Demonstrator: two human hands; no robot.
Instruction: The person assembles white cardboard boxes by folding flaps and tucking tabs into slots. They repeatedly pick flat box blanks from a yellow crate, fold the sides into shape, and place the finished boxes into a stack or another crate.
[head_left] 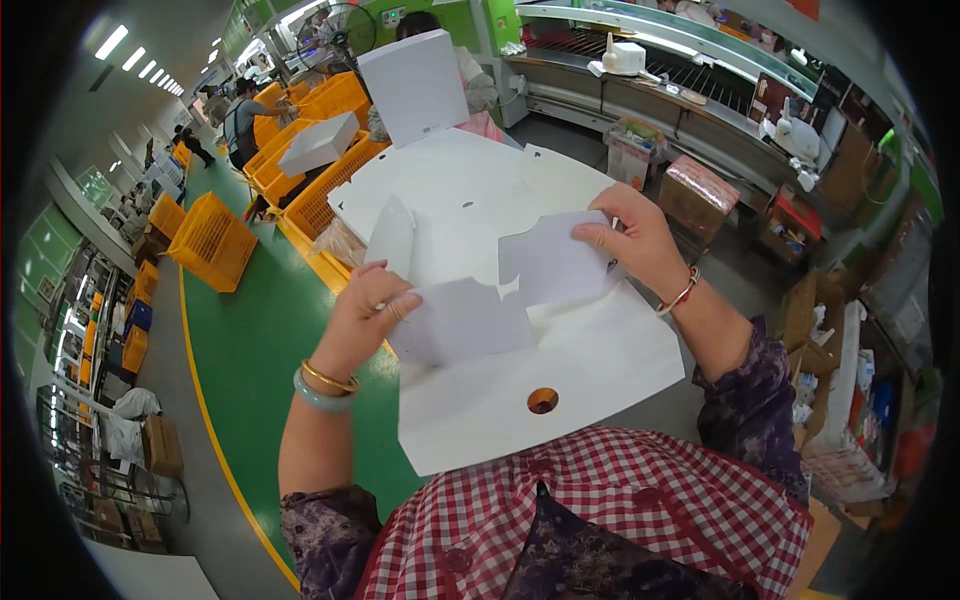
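Observation:
In front of my body lies a white cardboard box blank (610, 360), its near panel tilted toward me with a round hole in it. My left hand (362, 315) pinches an upright white flap (460, 325) on the left, thumb on the near side. My right hand (640, 235) grips a second flap (555, 258) on the right between thumb and fingers. The two flaps stand close to each other, with notched inner edges. Behind them spreads a white board surface (470, 175) with small dark slots. A closed white box (415, 85) stands upright at its far end.
Yellow crates (325, 195) line up at the far left, one holding a white box (318, 143). Another yellow crate (212, 243) sits on the green floor (230, 350). To the right are a conveyor (690, 95), a wrapped carton (700, 195) and cardboard boxes. People are in the background.

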